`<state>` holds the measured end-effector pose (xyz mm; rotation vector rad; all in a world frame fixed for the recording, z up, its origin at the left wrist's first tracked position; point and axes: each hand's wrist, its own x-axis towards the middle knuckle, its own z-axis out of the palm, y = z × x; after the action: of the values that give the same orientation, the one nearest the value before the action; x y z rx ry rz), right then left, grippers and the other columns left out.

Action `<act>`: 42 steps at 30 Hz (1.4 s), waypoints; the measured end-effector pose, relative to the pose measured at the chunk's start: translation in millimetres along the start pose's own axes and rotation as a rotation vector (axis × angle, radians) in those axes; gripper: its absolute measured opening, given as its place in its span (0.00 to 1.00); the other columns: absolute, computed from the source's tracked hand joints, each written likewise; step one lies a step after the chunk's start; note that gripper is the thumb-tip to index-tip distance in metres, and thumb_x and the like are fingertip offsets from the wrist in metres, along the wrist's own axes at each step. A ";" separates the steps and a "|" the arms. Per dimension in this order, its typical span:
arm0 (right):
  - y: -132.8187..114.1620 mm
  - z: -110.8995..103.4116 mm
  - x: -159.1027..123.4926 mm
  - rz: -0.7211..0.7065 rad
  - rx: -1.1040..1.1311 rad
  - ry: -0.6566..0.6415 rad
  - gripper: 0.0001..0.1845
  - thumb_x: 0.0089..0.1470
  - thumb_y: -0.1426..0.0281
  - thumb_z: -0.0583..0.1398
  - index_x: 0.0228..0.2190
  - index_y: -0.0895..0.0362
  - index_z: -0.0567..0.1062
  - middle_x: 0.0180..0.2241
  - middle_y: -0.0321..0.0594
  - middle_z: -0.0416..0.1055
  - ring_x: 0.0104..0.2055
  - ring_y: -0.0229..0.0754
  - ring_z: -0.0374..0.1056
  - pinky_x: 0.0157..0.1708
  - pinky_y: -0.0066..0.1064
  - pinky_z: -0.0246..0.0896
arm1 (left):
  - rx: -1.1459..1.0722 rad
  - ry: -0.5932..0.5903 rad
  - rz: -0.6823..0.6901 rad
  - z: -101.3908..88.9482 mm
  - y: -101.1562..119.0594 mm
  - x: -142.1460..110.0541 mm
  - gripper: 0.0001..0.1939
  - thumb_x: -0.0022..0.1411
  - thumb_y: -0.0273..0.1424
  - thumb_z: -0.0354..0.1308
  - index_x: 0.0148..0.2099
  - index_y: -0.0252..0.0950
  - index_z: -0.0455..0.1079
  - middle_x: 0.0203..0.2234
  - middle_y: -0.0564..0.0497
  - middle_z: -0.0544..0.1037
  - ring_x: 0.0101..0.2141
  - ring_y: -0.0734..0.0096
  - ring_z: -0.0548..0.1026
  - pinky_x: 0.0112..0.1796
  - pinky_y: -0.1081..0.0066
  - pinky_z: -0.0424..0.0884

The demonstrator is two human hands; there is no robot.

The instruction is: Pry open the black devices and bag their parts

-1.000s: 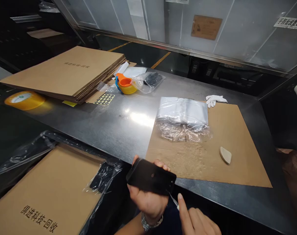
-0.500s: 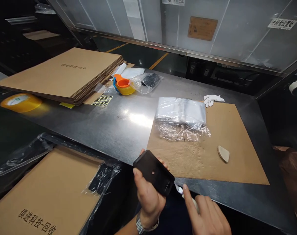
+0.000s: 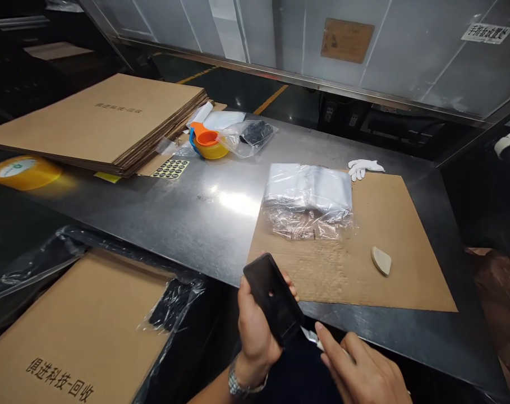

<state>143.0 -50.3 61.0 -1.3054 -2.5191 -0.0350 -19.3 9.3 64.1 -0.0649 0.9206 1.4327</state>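
Observation:
My left hand [image 3: 255,331] grips a black phone-shaped case [image 3: 274,297] at the near edge of the steel table [image 3: 187,219], its back with a small hole facing me. My right hand [image 3: 359,373] is closed on a small blade tool [image 3: 312,336] whose tip touches the lower corner of the case. A watch sits on my left wrist.
A cardboard mat [image 3: 389,241] carries a pile of clear plastic bags [image 3: 308,202] and a beige wedge [image 3: 381,261]. White gloves [image 3: 364,167], an orange tape dispenser [image 3: 208,143], a sticker sheet [image 3: 169,168], stacked flat cartons [image 3: 99,118] and a yellow tape roll [image 3: 21,171] lie farther off. A carton [image 3: 69,331] with bagged black items is at lower left.
My left hand has turned the black case from lying across to nearly upright and shifted it right. My right hand with the blade followed its lower corner.

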 end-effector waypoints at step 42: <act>2.8 6.9 -3.8 0.005 0.045 -0.026 0.19 0.64 0.73 0.44 0.38 0.62 0.73 0.15 0.31 0.64 0.13 0.32 0.62 0.14 0.27 0.45 | 0.169 -0.103 -0.114 -7.7 -4.5 1.7 0.29 0.60 0.48 0.45 0.60 0.43 0.55 0.24 0.50 0.73 0.22 0.73 0.70 0.25 0.73 0.69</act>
<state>145.6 -50.6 53.0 -1.3027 -2.5228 0.0397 -19.5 5.5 55.8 0.0810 0.9344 1.2375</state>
